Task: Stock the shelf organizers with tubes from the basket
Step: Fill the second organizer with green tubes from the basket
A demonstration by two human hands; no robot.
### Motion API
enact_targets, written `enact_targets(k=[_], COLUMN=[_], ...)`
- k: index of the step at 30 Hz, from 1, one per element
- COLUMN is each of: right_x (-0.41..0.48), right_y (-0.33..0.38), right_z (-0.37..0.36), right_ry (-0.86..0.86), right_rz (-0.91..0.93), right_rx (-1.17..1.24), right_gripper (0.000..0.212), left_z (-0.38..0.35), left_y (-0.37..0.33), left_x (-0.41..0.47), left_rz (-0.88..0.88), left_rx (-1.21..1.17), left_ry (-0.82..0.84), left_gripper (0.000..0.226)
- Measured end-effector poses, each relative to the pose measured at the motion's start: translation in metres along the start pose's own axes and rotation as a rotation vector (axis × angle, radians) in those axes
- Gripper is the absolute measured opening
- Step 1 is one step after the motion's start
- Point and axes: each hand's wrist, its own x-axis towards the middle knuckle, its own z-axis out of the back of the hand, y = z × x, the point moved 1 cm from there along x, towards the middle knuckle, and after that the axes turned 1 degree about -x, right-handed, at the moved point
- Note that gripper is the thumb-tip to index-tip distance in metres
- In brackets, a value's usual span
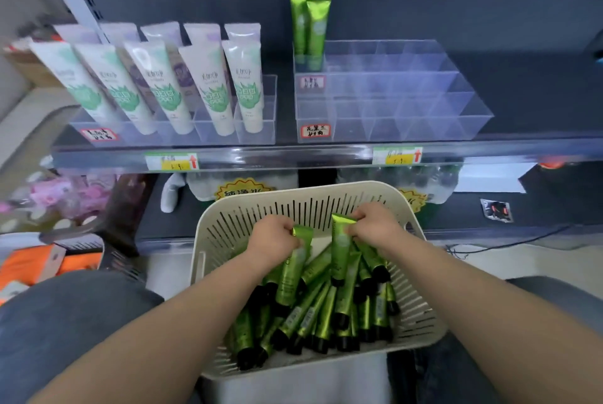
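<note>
The green tubes (313,315) lie heaped in the basket (225,227) at 6 o'clock, right in front of my lap. They are slim and metallic, a glossy lime green with flat crimped tails and small black round caps, most pointing caps toward me.

My left hand (272,240) is curled around one tube (290,276) near its crimped end, with the cap hanging down into the heap. My right hand (375,224), at 1 o'clock from the left, pinches the crimped tail of a second tube (340,250), which stands almost upright, cap down among the others.

The basket is cream plastic with rounded corners and walls cut with narrow vertical slots. At 12 to 1 o'clock above it, on the shelf (293,155), sits a clear organizer (408,109) of hard see-through plastic, stepped in rows of square compartments. Two standing tubes (318,28) of the same green occupy its back-left corner, crimped ends up. At 11 o'clock a second organizer (257,132) holds white tubes (208,87) with green leaf prints, leaning in a row.
</note>
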Motion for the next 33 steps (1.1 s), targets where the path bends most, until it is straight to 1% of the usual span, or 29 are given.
enact_targets(k=[2, 4, 6, 9, 11, 13, 15, 19, 23, 26, 33], right_x=[-0.009, -0.020, -0.029, -0.042, -0.048, -0.052, -0.056, -0.062, -0.064, -0.061, -0.045], right_y=[0.003, 0.009, 0.015, 0.026, 0.032, 0.038, 0.042, 0.053, 0.067, 0.076, 0.105], right_z=[0.011, 0.024, 0.037, 0.054, 0.066, 0.078, 0.091, 0.116, 0.141, 0.157, 0.191], right_ry=[-0.016, -0.040, -0.070, -0.055, -0.061, -0.091, -0.117, -0.138, -0.154, -0.152, -0.139], right_rz=[0.037, 0.075, 0.115, 0.169, 0.203, 0.228, 0.249, 0.289, 0.323, 0.340, 0.400], right_rx=[-0.010, -0.027, -0.023, 0.019, 0.037, 0.063, 0.088, 0.130, 0.167, 0.229, 0.366], right_gripper=[0.018, 0.023, 0.020, 0.008, 0.009, 0.015, 0.017, 0.005, 0.010, 0.020, 0.017], left_z=[0.010, 0.019, 0.029, 0.042, 0.050, 0.058, 0.066, 0.081, 0.100, 0.117, 0.144], left_y=[-0.010, -0.021, -0.033, -0.051, -0.064, -0.077, -0.090, -0.117, -0.147, -0.168, -0.214], left_x=[-0.007, -0.013, -0.018, -0.024, -0.028, -0.032, -0.036, -0.039, -0.037, -0.031, -0.009], left_rz=[-0.029, -0.062, -0.090, -0.134, -0.170, -0.202, -0.229, -0.293, -0.372, -0.411, -0.510], left_rx=[0.000, -0.017, -0.039, -0.007, 0.020, 0.011, 0.009, 0.025, 0.090, 0.055, 0.066], left_ry=[-0.010, -0.016, -0.023, -0.040, -0.058, -0.070, -0.069, -0.111, -0.158, -0.176, -0.241], left_gripper=[0.006, 0.013, 0.021, 0.021, 0.016, 0.016, 0.016, 0.016, 0.015, 0.010, 0.014])
